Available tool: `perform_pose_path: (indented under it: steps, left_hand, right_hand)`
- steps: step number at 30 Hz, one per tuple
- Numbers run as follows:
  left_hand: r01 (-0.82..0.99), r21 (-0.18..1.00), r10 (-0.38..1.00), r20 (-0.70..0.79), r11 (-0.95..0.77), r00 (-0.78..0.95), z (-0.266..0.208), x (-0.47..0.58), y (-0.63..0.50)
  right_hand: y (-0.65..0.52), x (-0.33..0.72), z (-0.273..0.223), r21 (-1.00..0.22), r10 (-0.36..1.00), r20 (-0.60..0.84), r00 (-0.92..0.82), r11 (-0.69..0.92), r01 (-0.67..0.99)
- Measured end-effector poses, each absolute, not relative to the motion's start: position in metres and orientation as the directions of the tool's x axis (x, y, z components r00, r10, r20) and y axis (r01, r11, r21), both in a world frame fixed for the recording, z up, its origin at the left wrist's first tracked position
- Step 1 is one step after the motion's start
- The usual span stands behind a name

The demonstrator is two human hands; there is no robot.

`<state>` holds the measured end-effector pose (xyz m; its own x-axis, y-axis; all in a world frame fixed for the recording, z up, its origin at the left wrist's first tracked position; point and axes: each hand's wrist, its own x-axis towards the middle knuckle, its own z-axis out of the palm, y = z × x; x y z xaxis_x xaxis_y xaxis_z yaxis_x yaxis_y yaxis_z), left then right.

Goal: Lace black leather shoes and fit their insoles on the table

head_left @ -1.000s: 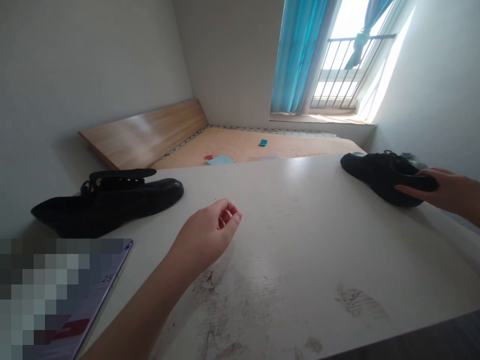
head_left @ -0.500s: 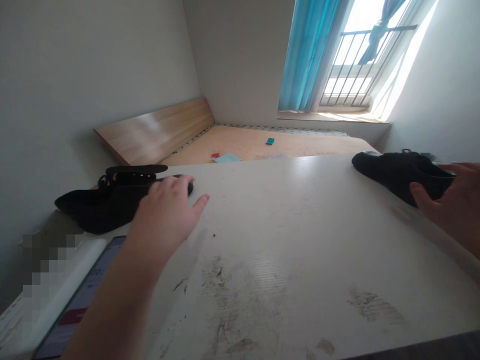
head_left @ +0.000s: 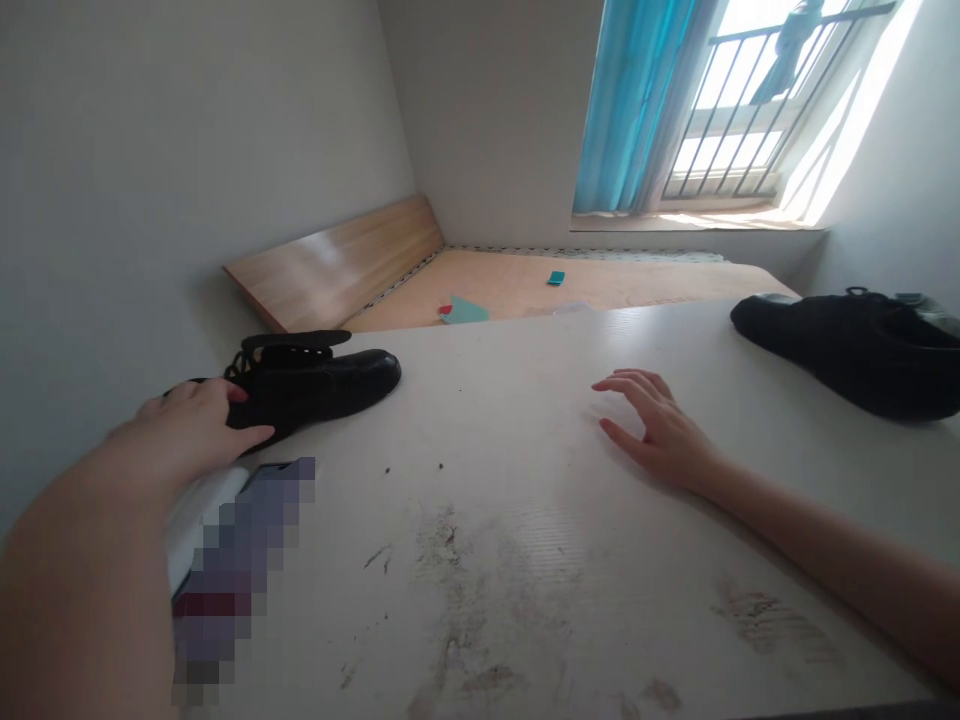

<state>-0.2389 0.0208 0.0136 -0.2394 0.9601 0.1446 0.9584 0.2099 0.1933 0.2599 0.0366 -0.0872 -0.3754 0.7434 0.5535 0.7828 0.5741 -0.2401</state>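
Head view, white table (head_left: 517, 380): is spreading beneath and between both hands; is showing dark smears (head_left: 457, 590) nearer the wearer than either hand, perhaps risking dirtying anything dragged across.

Right-side shoe (head_left: 847, 355): is standing well to the right of the right hand, black, apart from both hands; is probably risking only a stray knock from the right arm.

Left-side shoe (head_left: 322, 385): is standing at the left hand, toe pointing off to that hand's right; is possibly risking a tip or skid from an uneven push at the rear, or a finger snag from the lace loops.

Pixelated flat item (head_left: 255, 540): is lying just right of the left wrist; is perhaps risking a shove from a swinging forearm.

Left hand (head_left: 184, 425): is curving over the shoe's rear, thumb parted from fingers; whether truly gripping, cannot tell.

Right hand (head_left: 649, 425): is holding nothing, fingers loosely spread and pointing leftward; whether touching the table, cannot tell.

Dark specks (head_left: 441, 466): are lying to the left hand's right, possibly clinging to a sliding sole.
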Motion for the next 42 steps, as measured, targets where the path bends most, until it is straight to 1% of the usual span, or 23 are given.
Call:
perform_pose_path:
  steps: [2,3,4,8,10,13,15,16,21,25,31,36,38,39,40,42]
  left_hand:
    - [0.97,0.001,0.961,0.136,0.243,-0.241,0.017,-0.235,0.018]
    - [0.968,-0.07,0.966,0.122,0.239,-0.23,0.018,-0.234,0.019]
    - [0.97,-0.105,0.972,0.099,0.222,-0.212,0.019,-0.233,0.021]
    - [0.97,-0.13,0.978,0.004,0.207,-0.208,0.012,-0.233,0.038]
    - [0.954,-0.161,0.967,0.019,0.252,-0.253,0.009,-0.231,0.045]
    - [0.91,-0.268,0.948,0.056,0.318,-0.314,0.01,-0.222,0.048]
    - [0.893,-0.313,0.946,0.079,0.324,-0.316,0.014,-0.212,0.045]
    - [0.893,-0.316,0.947,0.092,0.321,-0.308,0.017,-0.207,0.043]
    - [0.911,-0.309,0.959,0.161,0.274,-0.234,0.025,-0.177,0.035]
    - [0.936,-0.286,0.965,0.218,0.202,-0.142,0.017,-0.145,0.035]
    - [0.971,-0.206,0.963,0.261,0.124,-0.067,-0.002,-0.086,0.036]
    - [0.991,-0.126,0.968,0.252,0.039,-0.006,0.003,-0.04,0.019]
    - [0.998,-0.07,0.972,0.235,0.0,0.017,0.009,-0.032,0.011]
    - [1.0,-0.015,0.971,0.238,-0.026,0.029,0.012,-0.032,0.008]
    - [0.997,0.049,0.964,0.264,-0.052,0.037,0.015,-0.036,0.007]
    - [0.982,0.164,0.931,0.365,-0.09,0.024,0.017,-0.053,0.009]
  right_hand:
    - [0.034,0.265,-0.086,-0.289,0.765,0.557,-0.323,0.544,0.788]
    - [0.033,0.269,-0.085,-0.32,0.779,0.56,-0.281,0.517,0.794]
    - [0.033,0.272,-0.085,-0.353,0.795,0.559,-0.237,0.487,0.799]
    - [0.035,0.278,-0.085,-0.484,0.856,0.509,-0.094,0.375,0.791]
    - [0.037,0.278,-0.087,-0.529,0.879,0.473,-0.062,0.34,0.778]
    - [0.039,0.279,-0.091,-0.567,0.902,0.43,-0.048,0.311,0.762]
    - [0.041,0.28,-0.092,-0.581,0.911,0.409,-0.047,0.3,0.757]
    - [0.042,0.28,-0.093,-0.586,0.916,0.399,-0.048,0.295,0.755]
    - [0.044,0.28,-0.095,-0.601,0.935,0.352,-0.045,0.263,0.754]
    - [0.044,0.28,-0.095,-0.619,0.947,0.319,-0.041,0.24,0.748]
    - [0.044,0.28,-0.094,-0.623,0.955,0.294,-0.034,0.218,0.752]
    - [0.043,0.279,-0.093,-0.628,0.957,0.289,-0.032,0.214,0.748]
    - [0.043,0.279,-0.092,-0.629,0.957,0.287,-0.034,0.215,0.747]
    - [0.043,0.279,-0.092,-0.629,0.958,0.285,-0.035,0.215,0.747]
    - [0.043,0.279,-0.092,-0.629,0.958,0.285,-0.035,0.214,0.747]
    - [0.043,0.279,-0.092,-0.629,0.958,0.283,-0.034,0.213,0.748]
